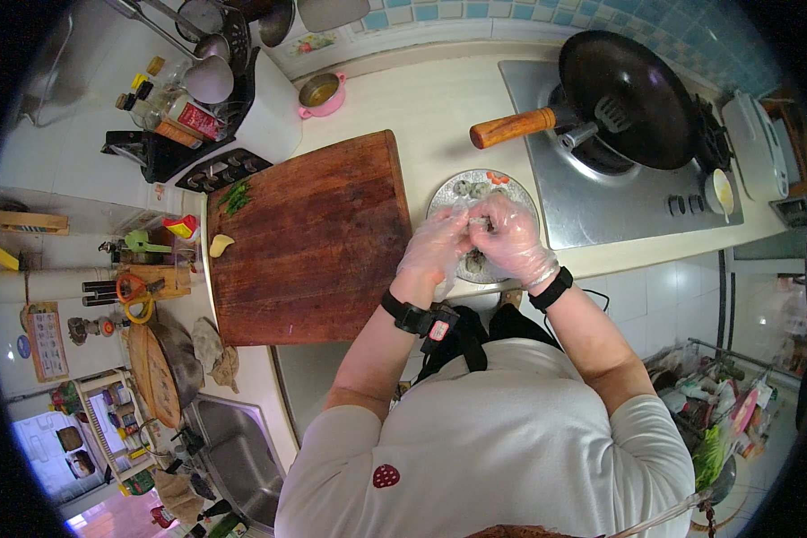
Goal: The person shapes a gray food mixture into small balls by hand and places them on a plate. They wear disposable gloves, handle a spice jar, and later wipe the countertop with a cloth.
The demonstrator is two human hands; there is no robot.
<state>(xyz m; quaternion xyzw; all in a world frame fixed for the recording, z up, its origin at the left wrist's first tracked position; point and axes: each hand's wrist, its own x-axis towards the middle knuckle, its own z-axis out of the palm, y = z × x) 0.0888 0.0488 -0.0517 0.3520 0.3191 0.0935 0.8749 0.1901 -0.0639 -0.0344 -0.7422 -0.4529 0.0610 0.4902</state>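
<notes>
My left hand (440,239) and my right hand (508,232), both in clear plastic gloves, meet over a patterned round plate (442,193). Their fingertips pinch together around a small greyish lump, partly hidden by the fingers. Several small grey-speckled balls (479,189) lie on the far side of the plate, and another grey piece (474,261) shows below my fingers. Left of the plate is a wooden cutting board (309,235), with chopped green herbs (236,198) and a pale yellow piece (220,245) near its left edge.
A black wok (645,87) with a wooden handle (513,128) and a slotted spatula (612,114) sits on the steel gas stove (578,215) at right. A pink pot (322,95) stands at the back, a small bowl (719,191) on the stove's right side, a sink (239,457) at lower left.
</notes>
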